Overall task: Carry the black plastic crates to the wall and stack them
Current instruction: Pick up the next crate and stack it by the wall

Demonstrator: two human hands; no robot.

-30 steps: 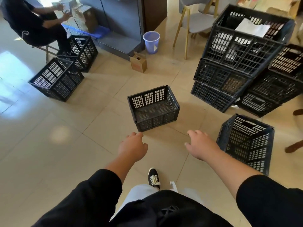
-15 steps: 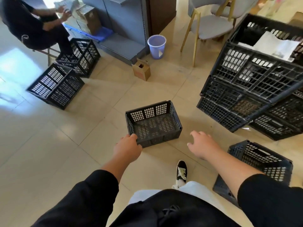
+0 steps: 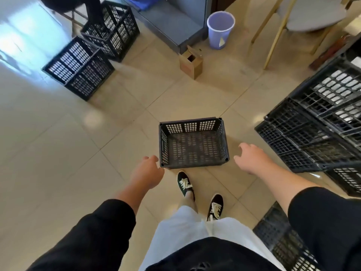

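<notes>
Looking straight down through the head camera, I am seeing a small black plastic crate (image 3: 193, 142) sitting upright and empty on the tiled floor (image 3: 58, 153), just ahead of two black sneakers with white laces (image 3: 184, 183). I am holding the left hand (image 3: 147, 174) out beside the crate's near left corner, fingers loosely curled and parted, the fingertips (image 3: 154, 159) lying just beside that corner; whether they are touching the rim I cannot tell, and nothing is gripped. I am holding the right hand (image 3: 252, 158) out near the crate's near right corner, spread open with fingers bent downward, apart from the plastic and carrying nothing. Black sleeves (image 3: 93, 235) are covering both forearms down to below the elbow. To the right, a pile of larger black crates (image 3: 316, 132) is leaning together at tilted angles, and another black crate (image 3: 281, 241) is showing at the bottom right beneath the right arm. At the upper left, two more black crates (image 3: 80, 69) are standing side by side, touching, next to the legs of a seated person (image 3: 93, 8). Farther ahead I am seeing a lilac waste bin (image 3: 220, 30), a small open cardboard box (image 3: 191, 62) near it, and a grey chair with wooden legs (image 3: 304, 14) at the upper right.
</notes>
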